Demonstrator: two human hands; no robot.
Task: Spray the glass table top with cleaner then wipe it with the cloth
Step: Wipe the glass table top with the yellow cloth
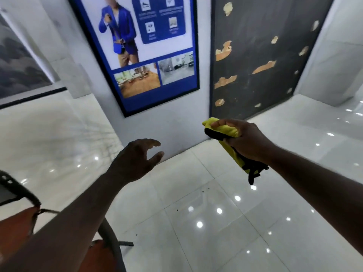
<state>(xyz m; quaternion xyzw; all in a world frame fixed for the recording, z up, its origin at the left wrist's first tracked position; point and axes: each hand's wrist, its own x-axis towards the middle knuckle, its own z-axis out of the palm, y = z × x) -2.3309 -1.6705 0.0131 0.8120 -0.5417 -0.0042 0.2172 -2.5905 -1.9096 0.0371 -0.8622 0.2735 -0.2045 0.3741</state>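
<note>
- Clearly, in the head view the right hand (243, 140) grips a bunched yellow cloth (225, 130), probably kept ready for wiping.
- Beside it, the left hand (137, 160) hangs wide and empty (no spray bottle or glass table visible), above the tiled floor (196, 193).

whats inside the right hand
The right hand is closed around a bunched yellow cloth with black trim; its ends stick out above and below the fist. The fingers cover the cloth's middle part.

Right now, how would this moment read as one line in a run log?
right hand: gripping yellow cloth | left hand: open, empty | spray cleaner: not in view | glass table top: not in view | wiping: not started
</note>
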